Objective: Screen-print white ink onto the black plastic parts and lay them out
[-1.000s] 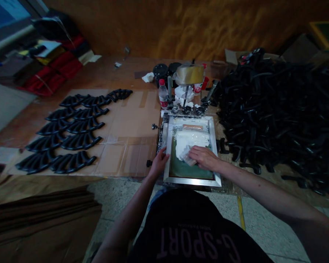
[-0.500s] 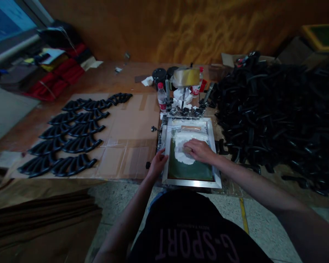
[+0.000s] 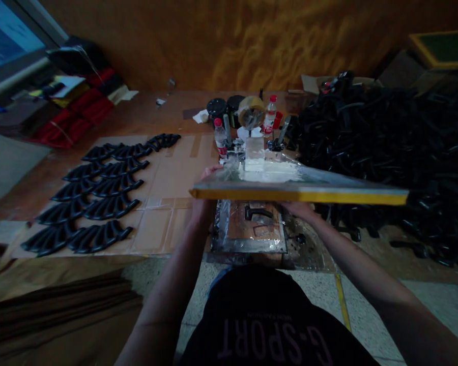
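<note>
A screen printing frame [image 3: 301, 195] is tilted up, its near edge raised toward me. My left hand [image 3: 209, 175] grips its left side, with the fingers partly behind it. White ink [image 3: 270, 173] lies across the mesh, and a squeegee [image 3: 255, 151] stands in it at the far end. Below the frame, a curved black plastic handle [image 3: 258, 212] rests on the print base [image 3: 248, 245]. My right hand [image 3: 299, 209] reaches in beneath the frame's raised edge, right of the handle. The frame hides its fingers, so whether it touches anything cannot be seen.
Rows of black handles [image 3: 99, 236] lie fanned on the cardboard [image 3: 158, 223] at left. A big heap of black parts [image 3: 374, 147] fills the right side. Behind the frame stand bottles [image 3: 220, 137], dark tubs [image 3: 216, 108] and a tape roll [image 3: 251, 109].
The frame has swung up from lying flat, uncovering the base and the black handle. My right hand has left the squeegee and moved under the frame. My left hand has risen with the frame.
</note>
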